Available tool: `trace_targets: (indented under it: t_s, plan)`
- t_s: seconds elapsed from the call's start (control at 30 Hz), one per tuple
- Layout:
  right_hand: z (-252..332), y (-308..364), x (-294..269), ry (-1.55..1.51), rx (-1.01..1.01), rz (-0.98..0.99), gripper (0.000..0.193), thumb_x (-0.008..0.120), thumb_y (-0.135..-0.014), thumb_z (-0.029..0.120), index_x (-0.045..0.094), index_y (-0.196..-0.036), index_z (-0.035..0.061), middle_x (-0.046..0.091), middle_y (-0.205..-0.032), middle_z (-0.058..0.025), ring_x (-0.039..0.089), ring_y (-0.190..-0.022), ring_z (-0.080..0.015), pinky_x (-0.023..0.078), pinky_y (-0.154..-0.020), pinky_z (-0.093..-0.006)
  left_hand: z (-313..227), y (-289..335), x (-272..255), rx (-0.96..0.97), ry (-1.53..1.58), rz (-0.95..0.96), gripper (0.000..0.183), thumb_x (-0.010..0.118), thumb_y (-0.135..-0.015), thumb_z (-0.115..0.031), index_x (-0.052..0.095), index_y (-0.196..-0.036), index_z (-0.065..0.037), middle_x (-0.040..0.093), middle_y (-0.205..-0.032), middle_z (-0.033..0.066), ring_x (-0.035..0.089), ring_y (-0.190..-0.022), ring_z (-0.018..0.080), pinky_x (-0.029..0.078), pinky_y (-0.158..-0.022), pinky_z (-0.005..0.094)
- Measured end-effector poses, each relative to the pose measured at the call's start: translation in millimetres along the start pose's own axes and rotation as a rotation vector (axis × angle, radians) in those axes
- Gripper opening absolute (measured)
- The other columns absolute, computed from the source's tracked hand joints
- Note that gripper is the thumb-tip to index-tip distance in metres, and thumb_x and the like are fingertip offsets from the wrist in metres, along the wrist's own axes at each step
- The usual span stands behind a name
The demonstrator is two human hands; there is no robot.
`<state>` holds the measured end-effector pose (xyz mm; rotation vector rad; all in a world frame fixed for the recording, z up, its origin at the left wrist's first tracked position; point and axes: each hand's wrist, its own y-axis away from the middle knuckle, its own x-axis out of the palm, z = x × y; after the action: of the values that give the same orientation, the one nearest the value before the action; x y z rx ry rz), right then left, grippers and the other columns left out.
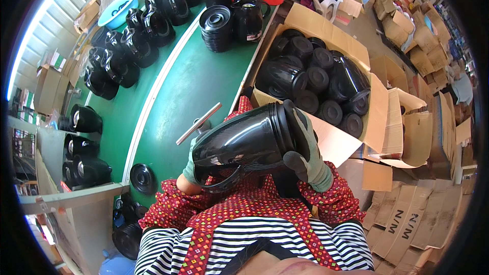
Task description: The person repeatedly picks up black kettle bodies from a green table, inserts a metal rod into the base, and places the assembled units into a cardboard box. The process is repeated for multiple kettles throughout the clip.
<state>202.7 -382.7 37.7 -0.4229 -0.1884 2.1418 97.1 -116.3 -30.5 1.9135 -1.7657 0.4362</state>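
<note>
A glossy black thermos jug (237, 137) lies sideways in front of my chest, its handle (224, 179) turned toward me. My left hand (190, 165), in a grey-green glove, grips its left end; the fingers are mostly hidden behind the body. Just beyond that hand a short metal bar (198, 124) sticks up at a slant; whether the hand holds it I cannot tell. My right hand (308, 155), gloved with dark fingertips, closes round the ridged right end (280, 127) of the jug, thumb and fingers on opposite sides.
An open carton (326, 20) full of black jug parts stands ahead to the right. Several black jugs (158, 23) line the green bench (170, 94), with stacked black lids (216, 25) and a blue basin (118, 9). A loose lid (143, 178) lies at left; flattened cartons (412, 219) lie at right.
</note>
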Motion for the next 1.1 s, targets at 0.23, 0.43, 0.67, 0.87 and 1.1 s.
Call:
trace_targets:
  t_s: [0.23, 0.43, 0.67, 0.87, 1.1]
  plan:
    - [21, 12, 12, -0.115, -0.067, 0.066, 0.094, 0.062, -0.102, 0.055, 0.027, -0.165, -0.0036, 0.031, -0.168, -0.0249, 0.035, -0.153, -0.0386, 0.027, -0.126, -0.0471, -12, 19, -12, 0.217, -0.292, -0.074, 0.06, 0.093, -0.069, -0.018, 0.068, -0.118, 0.005, 0.07, -0.109, 0.0111, 0.069, -0.098, 0.0221, 0.056, -0.088, 0.0348]
    - [40, 6, 10, -0.379, -0.024, 0.144, 0.088, 0.062, -0.105, 0.039, 0.015, -0.169, 0.0003, 0.028, -0.171, -0.0189, 0.03, -0.157, -0.0298, 0.022, -0.128, -0.0441, -59, 23, -7, 0.696, -0.845, -0.169, 0.061, 0.094, -0.065, -0.02, 0.072, -0.116, 0.006, 0.069, -0.1, 0.0107, 0.068, -0.096, 0.0227, 0.054, -0.087, 0.0359]
    - [69, -13, 2, -0.648, 0.431, 0.056, 0.062, 0.042, -0.117, 0.033, 0.022, -0.169, 0.005, 0.035, -0.166, -0.0078, 0.037, -0.151, -0.0174, 0.028, -0.126, -0.0321, -87, 31, 20, 0.958, -1.161, -0.177, 0.066, 0.088, -0.071, -0.044, 0.071, -0.109, 0.006, 0.072, -0.099, 0.0195, 0.069, -0.089, 0.0328, 0.055, -0.078, 0.0418]
    - [39, 15, 21, -0.353, 0.202, -0.104, 0.053, 0.047, -0.115, 0.025, 0.039, -0.16, -0.0023, 0.051, -0.157, -0.0103, 0.051, -0.143, -0.0184, 0.037, -0.12, -0.0276, -60, 29, 15, 0.937, -1.122, -0.169, 0.046, 0.088, -0.069, -0.026, 0.075, -0.105, 0.001, 0.076, -0.096, 0.0139, 0.065, -0.083, 0.0284, 0.051, -0.076, 0.04]
    - [78, 20, 19, 0.279, -0.379, -0.022, 0.077, 0.076, -0.091, 0.03, 0.047, -0.157, 0.0038, 0.045, -0.154, -0.0299, 0.047, -0.141, -0.0459, 0.038, -0.118, -0.0508, -28, 31, 21, 0.04, -0.062, 0.3, 0.058, 0.076, -0.096, -0.017, 0.054, -0.147, 0.002, 0.064, -0.143, 0.0181, 0.064, -0.13, 0.0293, 0.051, -0.113, 0.0402]
